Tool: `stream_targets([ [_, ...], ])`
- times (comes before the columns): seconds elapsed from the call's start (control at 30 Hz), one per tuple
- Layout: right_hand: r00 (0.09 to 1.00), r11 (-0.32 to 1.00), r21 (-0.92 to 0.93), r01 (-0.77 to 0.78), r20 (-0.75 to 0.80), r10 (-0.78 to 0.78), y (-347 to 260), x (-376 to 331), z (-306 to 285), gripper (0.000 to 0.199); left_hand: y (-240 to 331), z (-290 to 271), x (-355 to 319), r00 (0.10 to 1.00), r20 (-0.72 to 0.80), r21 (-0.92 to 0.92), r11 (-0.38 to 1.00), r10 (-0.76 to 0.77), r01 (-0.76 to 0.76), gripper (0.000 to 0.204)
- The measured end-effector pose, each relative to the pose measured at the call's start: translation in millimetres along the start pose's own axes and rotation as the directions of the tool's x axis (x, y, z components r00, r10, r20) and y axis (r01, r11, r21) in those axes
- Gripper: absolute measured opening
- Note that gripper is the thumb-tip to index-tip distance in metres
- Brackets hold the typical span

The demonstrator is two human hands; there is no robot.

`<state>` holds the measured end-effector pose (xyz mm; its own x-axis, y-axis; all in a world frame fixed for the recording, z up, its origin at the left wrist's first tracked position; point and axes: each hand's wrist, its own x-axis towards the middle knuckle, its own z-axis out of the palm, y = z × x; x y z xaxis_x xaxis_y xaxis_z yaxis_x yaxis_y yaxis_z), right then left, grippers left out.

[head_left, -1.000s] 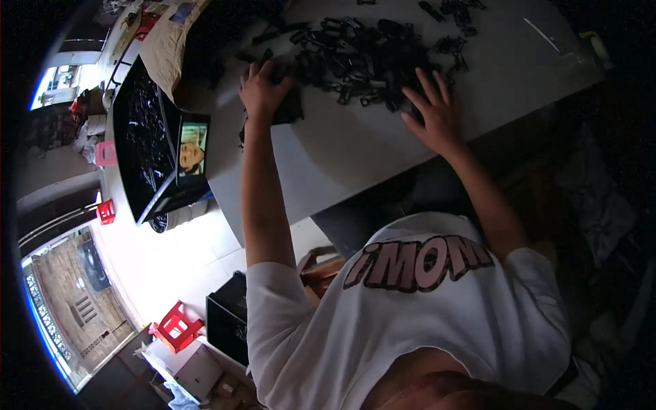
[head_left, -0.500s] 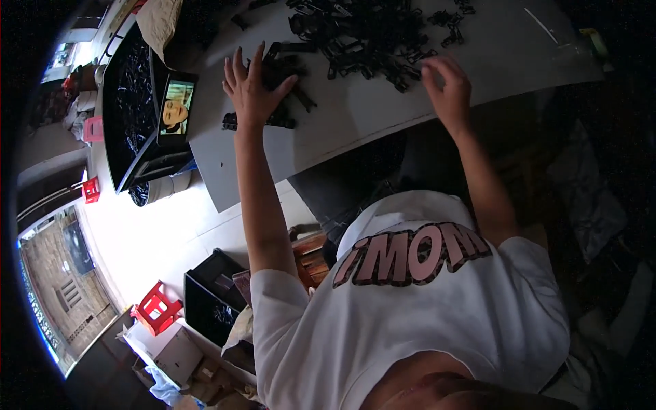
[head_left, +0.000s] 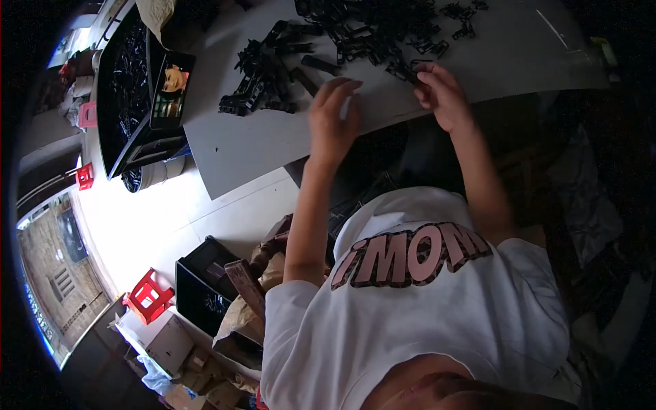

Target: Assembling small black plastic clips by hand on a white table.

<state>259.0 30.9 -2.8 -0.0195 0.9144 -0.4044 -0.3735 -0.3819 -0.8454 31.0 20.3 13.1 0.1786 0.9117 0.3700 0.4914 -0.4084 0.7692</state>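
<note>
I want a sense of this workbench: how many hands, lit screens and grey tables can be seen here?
Hands: 2, left hand and right hand
Lit screens: 1
Grey tables: 1
Total: 4

Small plastic parts (head_left: 369, 31): black, heaped on a pale grey desk (head_left: 246, 147). Shirt (head_left: 437, 314): white with pink, dark-outlined lettering. Stool (head_left: 147, 297): red; tray (head_left: 123, 75): black.
</note>
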Motion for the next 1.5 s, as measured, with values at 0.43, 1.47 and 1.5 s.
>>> stream_targets([
  [0.43, 0.862, 0.583, -0.657, 0.477, 0.223, -0.454, -0.3, 17.3, 20.3, 0.012, 2.8, 31.5, 6.7, 0.995, 0.090, 0.056, 0.998, -0.034, 0.029, 0.022],
  [1.47, 0.678, 0.144, -0.759, 0.635, 0.459, -0.574, 4.8, -22.7, 28.2, 0.031, -16.6, -11.8, -7.4, 0.989, -0.120, 0.314, 0.948, 0.092, -0.050, 0.036],
  [1.5, 0.624, 0.057, -0.726, 0.685, 0.545, -0.561, 3.9, -23.1, 31.2, 0.031, -22.8, -23.1, -3.3, 0.988, -0.125, 0.432, 0.901, 0.093, -0.030, 0.037],
])
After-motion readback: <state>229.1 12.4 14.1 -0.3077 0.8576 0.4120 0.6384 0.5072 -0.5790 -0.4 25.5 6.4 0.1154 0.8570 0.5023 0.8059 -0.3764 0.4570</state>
